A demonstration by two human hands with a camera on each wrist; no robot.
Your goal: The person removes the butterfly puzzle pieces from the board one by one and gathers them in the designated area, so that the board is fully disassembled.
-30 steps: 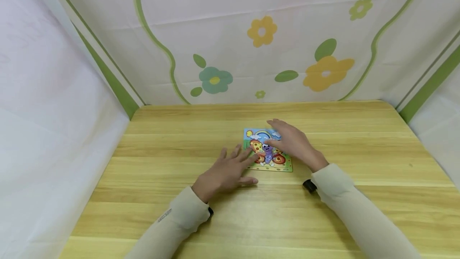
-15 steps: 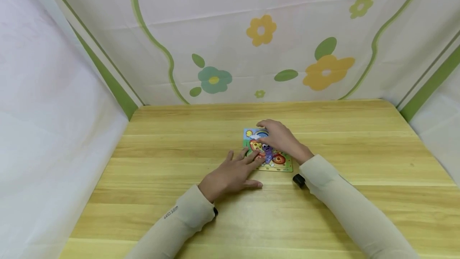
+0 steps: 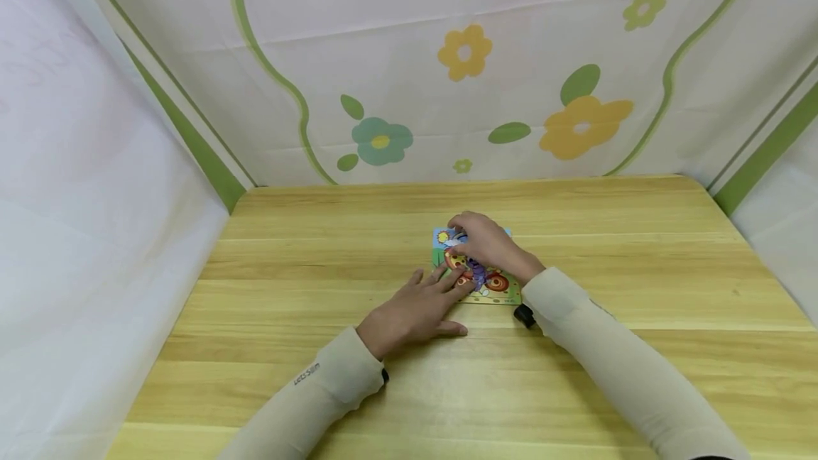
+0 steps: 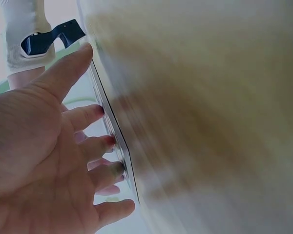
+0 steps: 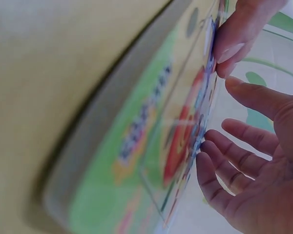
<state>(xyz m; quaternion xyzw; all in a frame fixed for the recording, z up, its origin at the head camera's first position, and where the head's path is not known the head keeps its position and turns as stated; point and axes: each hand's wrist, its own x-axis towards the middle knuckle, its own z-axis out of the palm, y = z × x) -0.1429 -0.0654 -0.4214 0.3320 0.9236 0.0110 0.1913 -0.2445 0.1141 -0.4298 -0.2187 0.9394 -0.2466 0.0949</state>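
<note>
A flat, square picture puzzle [image 3: 505,290], printed with a cartoon butterfly, a sun and green ground, lies on the wooden table. My left hand [image 3: 417,309] spreads over its lower left part, fingertips resting on the picture and thumb out on the table side. Over the upper part arches my right hand [image 3: 488,241], its thumb and fingertips touching the surface. The right wrist view shows the board [image 5: 112,161] edge-on, with the right fingers [image 5: 234,151] loosely bent against its face. In the left wrist view, the left fingers [image 4: 95,148] reach the puzzle's edge.
The wooden table [image 3: 287,268] runs back to a white cloth wall [image 3: 396,77] printed with flowers and leaves. More white cloth [image 3: 96,197] hangs at both sides. A black wrist device [image 3: 525,316] sits under the right sleeve [image 3: 613,353].
My right hand has moved left across the top of the puzzle, its fingertips now lower on the picture. My left hand has shifted slightly right. The puzzle has stayed in place.
</note>
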